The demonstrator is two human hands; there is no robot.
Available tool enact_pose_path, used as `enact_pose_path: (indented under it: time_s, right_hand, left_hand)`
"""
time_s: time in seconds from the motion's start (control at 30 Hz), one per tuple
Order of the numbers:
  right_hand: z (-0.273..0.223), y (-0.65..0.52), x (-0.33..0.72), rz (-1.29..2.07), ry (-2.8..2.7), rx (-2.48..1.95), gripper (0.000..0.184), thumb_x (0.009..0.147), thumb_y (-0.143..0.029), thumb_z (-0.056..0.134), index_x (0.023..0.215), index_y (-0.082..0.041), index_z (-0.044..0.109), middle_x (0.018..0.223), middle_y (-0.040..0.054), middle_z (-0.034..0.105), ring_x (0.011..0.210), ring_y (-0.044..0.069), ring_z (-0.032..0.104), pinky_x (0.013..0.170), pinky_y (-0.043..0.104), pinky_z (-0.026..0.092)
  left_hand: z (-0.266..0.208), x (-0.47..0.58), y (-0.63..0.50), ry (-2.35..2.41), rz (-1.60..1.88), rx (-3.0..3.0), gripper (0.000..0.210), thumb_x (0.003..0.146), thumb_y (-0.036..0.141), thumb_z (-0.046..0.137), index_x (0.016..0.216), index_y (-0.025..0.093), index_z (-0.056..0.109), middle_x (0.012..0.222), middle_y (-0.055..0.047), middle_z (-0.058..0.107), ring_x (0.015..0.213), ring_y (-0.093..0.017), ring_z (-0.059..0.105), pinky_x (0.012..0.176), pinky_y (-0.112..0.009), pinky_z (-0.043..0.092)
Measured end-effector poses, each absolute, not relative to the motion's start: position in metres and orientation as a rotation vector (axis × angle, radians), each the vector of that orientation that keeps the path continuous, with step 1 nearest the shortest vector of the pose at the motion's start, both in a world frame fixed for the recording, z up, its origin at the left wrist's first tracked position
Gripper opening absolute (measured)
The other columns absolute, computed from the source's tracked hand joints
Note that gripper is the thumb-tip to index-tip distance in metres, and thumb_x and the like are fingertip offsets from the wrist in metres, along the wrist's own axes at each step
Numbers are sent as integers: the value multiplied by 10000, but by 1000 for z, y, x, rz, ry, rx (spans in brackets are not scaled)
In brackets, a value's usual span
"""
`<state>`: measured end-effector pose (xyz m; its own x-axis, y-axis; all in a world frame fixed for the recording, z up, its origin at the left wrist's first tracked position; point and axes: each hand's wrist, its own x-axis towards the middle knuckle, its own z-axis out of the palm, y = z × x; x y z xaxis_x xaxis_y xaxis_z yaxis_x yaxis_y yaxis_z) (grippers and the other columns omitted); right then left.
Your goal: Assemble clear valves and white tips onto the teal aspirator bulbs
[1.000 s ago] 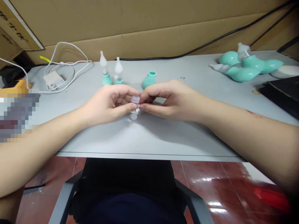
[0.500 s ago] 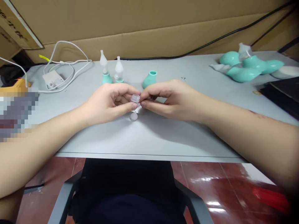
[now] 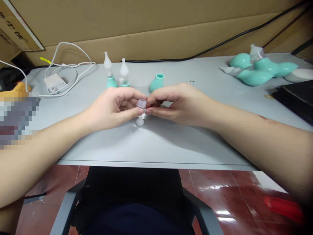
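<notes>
A small clear plastic nozzle with a whitish tip at its lower end is held between my two hands, its wider ring end facing up. The fingers and thumb of my left hand close on its left side. From the right, the thumb and forefinger of my right hand pinch it just below the ring. My fingers hide part of its middle. Beyond them an open-necked teal squeeze bulb sits on the grey table. Left of it two teal bulbs with pale pointed nozzles stand upright, a farther one and a nearer one.
Several teal bulbs with nozzles lie in a pile at the back right, near a black flat object. A white adapter box with looped cable is at the back left. A black cable runs along the cardboard wall.
My right thumb has shifted slightly left and down against the nozzle. My left hand and the bulbs stay in place.
</notes>
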<state>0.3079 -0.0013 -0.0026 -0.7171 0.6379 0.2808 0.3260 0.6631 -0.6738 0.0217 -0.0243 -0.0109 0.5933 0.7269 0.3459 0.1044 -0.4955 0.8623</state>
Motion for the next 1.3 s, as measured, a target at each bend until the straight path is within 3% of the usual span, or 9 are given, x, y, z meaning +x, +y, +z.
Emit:
enact_pose_path:
  time_s: [0.4,0.63,0.8,1.0,1.3]
  right_hand:
    - [-4,-5,308,753,-2369,-704,150,1114,-279,741,1068,-237,878,1007,46,908,889,194,795,804,345,585]
    - [-2,-5,306,871,-2355,-718,232,1145,-445,843,1042,-238,858,950,34,873,840,185,760,777,353,568]
    - [-3,-4,306,874,-2355,-755,249,1146,-474,834,1058,-242,864,1006,52,898,896,211,794,820,368,600]
    - [-3,-3,308,881,-2358,-754,221,1139,-454,831,1072,-250,881,1067,66,928,948,229,828,858,378,650]
    - [-4,-6,308,780,-2368,-717,147,1127,-338,784,1065,-247,881,1039,57,927,907,211,806,818,368,618]
  left_hand:
    - [-9,20,-25,725,886,1988,206,1057,211,943,1264,208,948,1152,-64,994,1027,-225,995,938,-319,851]
    - [-9,21,-25,669,905,1998,93,1072,189,914,1163,206,925,1123,-47,997,994,-205,985,915,-289,823]
    - [-9,20,-24,698,885,1998,143,1065,225,916,1205,204,935,1124,-49,996,1004,-219,981,922,-318,830]
    - [-9,20,-24,692,886,2001,148,1058,222,927,1206,210,933,1115,-53,990,990,-207,980,909,-289,830]
    - [-7,20,-26,713,875,2013,149,1051,210,924,1201,215,920,1138,-61,990,1006,-205,983,934,-286,838]
